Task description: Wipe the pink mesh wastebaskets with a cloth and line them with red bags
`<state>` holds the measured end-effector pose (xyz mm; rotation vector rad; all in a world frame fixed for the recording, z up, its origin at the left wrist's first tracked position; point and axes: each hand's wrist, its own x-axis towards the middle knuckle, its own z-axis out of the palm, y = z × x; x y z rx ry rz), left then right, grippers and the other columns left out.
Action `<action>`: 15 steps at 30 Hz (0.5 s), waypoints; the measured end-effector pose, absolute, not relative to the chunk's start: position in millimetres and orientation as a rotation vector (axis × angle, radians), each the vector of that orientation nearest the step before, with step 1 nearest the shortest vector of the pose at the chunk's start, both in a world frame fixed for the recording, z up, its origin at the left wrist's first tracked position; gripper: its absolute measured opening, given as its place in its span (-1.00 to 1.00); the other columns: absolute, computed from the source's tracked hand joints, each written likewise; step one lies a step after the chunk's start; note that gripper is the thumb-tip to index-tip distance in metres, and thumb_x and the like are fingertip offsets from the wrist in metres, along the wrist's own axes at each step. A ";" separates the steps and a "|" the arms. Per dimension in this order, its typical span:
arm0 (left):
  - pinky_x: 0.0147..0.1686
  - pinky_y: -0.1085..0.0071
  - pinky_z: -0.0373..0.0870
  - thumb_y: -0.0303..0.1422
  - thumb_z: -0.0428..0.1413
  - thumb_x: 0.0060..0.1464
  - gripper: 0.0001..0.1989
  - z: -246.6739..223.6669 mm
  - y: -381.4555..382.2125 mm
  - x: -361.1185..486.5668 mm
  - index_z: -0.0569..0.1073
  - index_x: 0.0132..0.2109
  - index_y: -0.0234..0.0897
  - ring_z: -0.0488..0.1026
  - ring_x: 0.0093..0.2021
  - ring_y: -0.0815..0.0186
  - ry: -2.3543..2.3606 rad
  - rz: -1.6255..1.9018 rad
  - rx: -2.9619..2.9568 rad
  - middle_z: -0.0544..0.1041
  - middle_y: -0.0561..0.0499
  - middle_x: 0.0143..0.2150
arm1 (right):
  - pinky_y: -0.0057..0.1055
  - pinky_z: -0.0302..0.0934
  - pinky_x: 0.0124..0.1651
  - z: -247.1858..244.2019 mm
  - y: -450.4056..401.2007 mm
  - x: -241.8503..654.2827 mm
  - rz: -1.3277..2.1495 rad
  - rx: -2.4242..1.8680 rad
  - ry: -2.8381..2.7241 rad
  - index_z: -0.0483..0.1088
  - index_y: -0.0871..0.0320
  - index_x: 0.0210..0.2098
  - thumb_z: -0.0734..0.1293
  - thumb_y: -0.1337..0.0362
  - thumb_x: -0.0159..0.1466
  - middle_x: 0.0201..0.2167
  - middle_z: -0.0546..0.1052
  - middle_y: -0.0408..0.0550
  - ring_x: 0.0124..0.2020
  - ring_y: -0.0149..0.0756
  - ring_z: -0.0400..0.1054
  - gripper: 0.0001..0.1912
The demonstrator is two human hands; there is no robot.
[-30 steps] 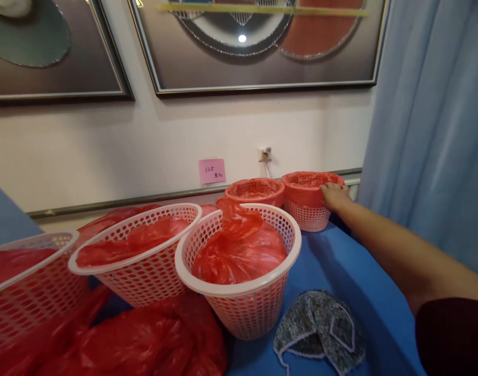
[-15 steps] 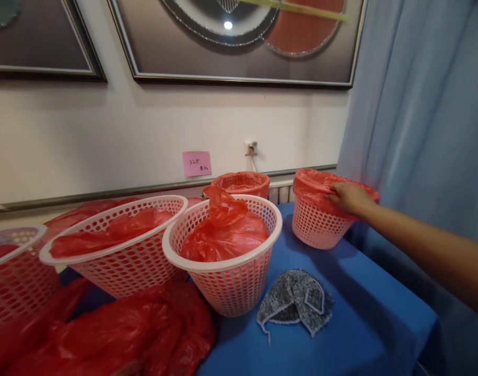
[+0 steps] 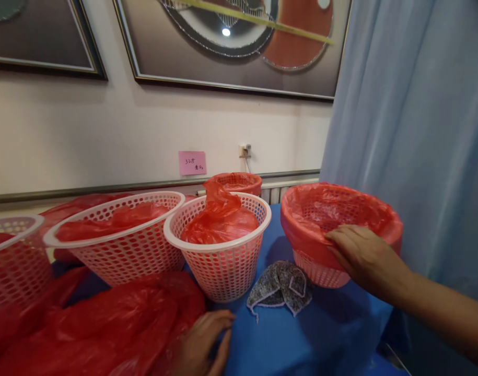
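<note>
My right hand (image 3: 364, 258) is closed on the near rim of a white mesh basket (image 3: 321, 269) lined with a red bag (image 3: 305, 230), at the right of the table. At the bottom centre my left hand (image 3: 207, 342) is partly in view, thumb apart from the fingers, beside a heap of red plastic bags (image 3: 117, 324). Nothing shows in it. A grey patterned cloth (image 3: 280, 290) lies between the two hands. Left of the cloth stands a white mesh basket (image 3: 226, 271) with a bunched red bag inside.
Two more white baskets, one wide (image 3: 125, 256) and one cut off at the left edge (image 3: 19, 271), hold red plastic. Behind stands a red-lined basket (image 3: 239, 181) by the wall. A blue curtain (image 3: 399, 130) hangs beyond the blue table (image 3: 262, 344).
The lined basket on the right has come nearer with my right hand on its rim. My left hand has come into view at the bottom. The camera view has shifted slightly.
</note>
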<state>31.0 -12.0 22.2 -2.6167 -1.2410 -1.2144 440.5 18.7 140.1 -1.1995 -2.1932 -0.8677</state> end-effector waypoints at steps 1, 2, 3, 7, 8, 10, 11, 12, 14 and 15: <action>-0.02 0.42 0.56 -0.37 0.05 0.29 -0.81 26.7 -6.0 51.4 0.53 -0.05 -0.11 0.62 -0.07 0.29 -1.223 -1.185 -2.724 0.67 -0.01 -0.08 | -0.21 0.29 -0.13 139.5 20.9 441.9 -0.895 -1.192 -2.188 0.44 0.18 -0.08 0.17 0.34 0.43 -0.24 0.60 0.07 -0.21 -0.11 0.49 -0.78; -0.02 0.41 0.56 -0.40 0.02 0.29 -0.81 28.3 0.4 68.9 0.53 -0.08 -0.14 0.62 -0.07 0.29 -1.198 -1.157 -2.833 0.67 -0.03 -0.09 | -0.21 0.30 -0.13 138.9 24.3 444.3 -0.915 -1.203 -2.174 0.44 0.19 -0.06 0.16 0.36 0.43 -0.22 0.60 0.08 -0.20 -0.11 0.49 -0.76; -0.01 0.39 0.55 -0.42 0.01 0.28 -0.81 27.3 6.6 83.1 0.52 -0.11 -0.17 0.61 -0.08 0.28 -1.213 -1.128 -2.914 0.66 -0.05 -0.10 | -0.20 0.30 -0.13 138.1 28.1 447.3 -0.931 -1.221 -2.149 0.43 0.20 -0.03 0.16 0.37 0.43 -0.20 0.61 0.09 -0.19 -0.10 0.49 -0.76; -0.06 0.35 0.53 -0.47 -0.02 0.25 -0.81 4.7 25.3 108.6 0.49 -0.19 -0.21 0.59 -0.13 0.25 -1.311 -1.124 -3.037 0.64 -0.09 -0.17 | -0.12 0.29 -0.01 132.0 36.0 456.7 -0.971 -1.251 -2.079 0.34 0.23 0.16 0.22 0.28 0.42 0.00 0.57 0.19 -0.02 -0.02 0.47 -0.65; -0.08 0.34 0.53 -0.48 -0.02 0.25 -0.81 -1.6 27.3 109.1 0.49 -0.20 -0.22 0.59 -0.14 0.24 -1.334 -1.119 -3.034 0.64 -0.09 -0.18 | -0.08 0.27 0.04 129.9 34.8 457.0 -0.989 -1.249 -2.092 0.31 0.22 0.21 0.25 0.25 0.41 0.06 0.54 0.21 0.04 0.00 0.45 -0.59; -0.05 0.31 0.53 -0.49 -0.04 0.25 -0.79 -10.2 27.4 107.6 0.49 -0.17 -0.22 0.58 -0.12 0.23 -1.351 -1.098 -3.008 0.63 -0.10 -0.16 | -0.01 0.20 0.14 125.3 29.6 455.1 -1.040 -1.253 -2.135 0.28 0.14 0.28 0.31 0.19 0.39 0.19 0.47 0.21 0.15 0.04 0.38 -0.51; 0.00 0.28 0.52 -0.49 -0.04 0.26 -0.77 -11.7 26.1 107.5 0.50 -0.12 -0.22 0.57 -0.08 0.21 -1.340 -1.086 -2.993 0.63 -0.11 -0.12 | 0.02 0.15 0.18 122.9 26.8 453.5 -1.064 -1.260 -2.156 0.28 0.07 0.29 0.33 0.16 0.38 0.23 0.44 0.20 0.19 0.06 0.35 -0.49; 0.07 0.24 0.50 -0.49 -0.04 0.27 -0.75 -11.5 24.3 108.7 0.51 -0.06 -0.21 0.56 -0.01 0.20 -1.318 -1.070 -2.984 0.62 -0.12 -0.05 | 0.05 0.11 0.21 120.5 24.4 452.1 -1.083 -1.267 -2.174 0.28 0.01 0.29 0.35 0.15 0.37 0.27 0.41 0.17 0.23 0.07 0.31 -0.48; 0.20 0.13 0.42 -0.45 0.03 0.25 -0.68 -7.3 21.4 118.0 0.48 0.10 -0.16 0.48 0.16 0.14 -1.273 -0.990 -3.005 0.54 -0.15 0.16 | 0.07 0.05 0.26 115.5 22.3 450.7 -1.095 -1.284 -2.200 0.30 -0.08 0.29 0.38 0.16 0.35 0.33 0.35 0.14 0.29 0.08 0.24 -0.47; 0.25 0.05 0.37 -0.42 0.10 0.22 -0.61 -4.7 21.2 126.5 0.45 0.18 -0.12 0.41 0.25 0.09 -1.263 -0.926 -3.027 0.45 -0.16 0.27 | 0.08 0.02 0.27 113.0 22.7 451.0 -1.092 -1.293 -2.210 0.30 -0.10 0.28 0.38 0.18 0.34 0.35 0.33 0.13 0.32 0.09 0.21 -0.47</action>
